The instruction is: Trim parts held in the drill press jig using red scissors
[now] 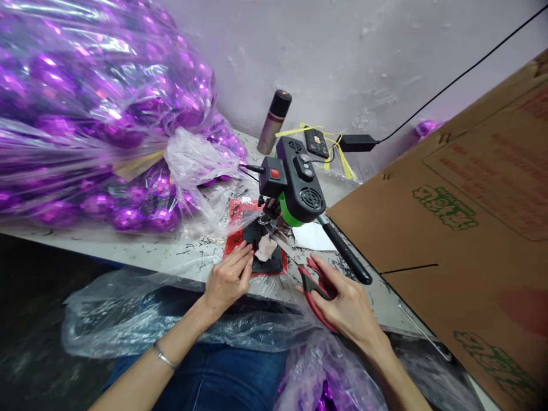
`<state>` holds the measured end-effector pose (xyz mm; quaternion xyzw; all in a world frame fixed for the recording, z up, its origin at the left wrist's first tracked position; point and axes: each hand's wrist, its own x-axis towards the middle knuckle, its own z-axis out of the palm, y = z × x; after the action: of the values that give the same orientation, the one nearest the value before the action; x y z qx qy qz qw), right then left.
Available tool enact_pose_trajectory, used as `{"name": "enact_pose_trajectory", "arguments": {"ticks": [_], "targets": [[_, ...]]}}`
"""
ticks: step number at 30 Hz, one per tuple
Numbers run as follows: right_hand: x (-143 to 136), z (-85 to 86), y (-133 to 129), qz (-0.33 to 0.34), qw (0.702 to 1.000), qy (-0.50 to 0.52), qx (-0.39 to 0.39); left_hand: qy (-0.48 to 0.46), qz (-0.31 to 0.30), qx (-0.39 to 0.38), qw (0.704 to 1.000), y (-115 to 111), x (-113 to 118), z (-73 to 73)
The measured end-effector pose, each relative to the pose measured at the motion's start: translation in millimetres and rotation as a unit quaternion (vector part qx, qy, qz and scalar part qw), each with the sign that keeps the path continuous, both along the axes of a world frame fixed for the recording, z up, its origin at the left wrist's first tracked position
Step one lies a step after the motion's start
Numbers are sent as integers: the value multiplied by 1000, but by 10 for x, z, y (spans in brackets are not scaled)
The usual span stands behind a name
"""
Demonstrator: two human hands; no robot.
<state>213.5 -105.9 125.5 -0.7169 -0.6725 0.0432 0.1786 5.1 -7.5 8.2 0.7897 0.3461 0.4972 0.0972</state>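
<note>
My right hand [346, 299] is closed round the red and black handles of a pair of scissors [319, 294]. The scissor blades lie slightly apart, their tips pointing under the head of a small black and green bench machine [299, 180]. A crumpled pale piece [266, 248], perhaps tissue or cloth, lies on the machine's black base plate [269, 266]. Over the left edge of that plate, my left hand [229, 274] rests with its fingers stretched out, the fingertips beside the pale piece. A red sheet [233, 214] shows beneath the plate.
Clear bags of shiny purple balls [128, 131] crowd the left. A large cardboard box [462, 217] stands at the right, near the machine's lever handle [346, 254]. Behind are a spray can [274, 123] and a power adapter [357, 142]. Black scraps litter the tabletop [171, 251].
</note>
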Motion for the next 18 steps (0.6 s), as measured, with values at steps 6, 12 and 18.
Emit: {"name": "enact_pose_trajectory", "arguments": {"ticks": [6, 12, 18], "targets": [[3, 9, -20, 1, 1000, 25, 1, 1, 2, 4, 1000, 0, 0, 9], [-18, 12, -29, -8, 999, 33, -10, 3, 4, 11, 1000, -1, 1, 12], [-39, -10, -12, -18, 999, 36, -6, 3, 4, 7, 1000, 1, 6, 1]]}}
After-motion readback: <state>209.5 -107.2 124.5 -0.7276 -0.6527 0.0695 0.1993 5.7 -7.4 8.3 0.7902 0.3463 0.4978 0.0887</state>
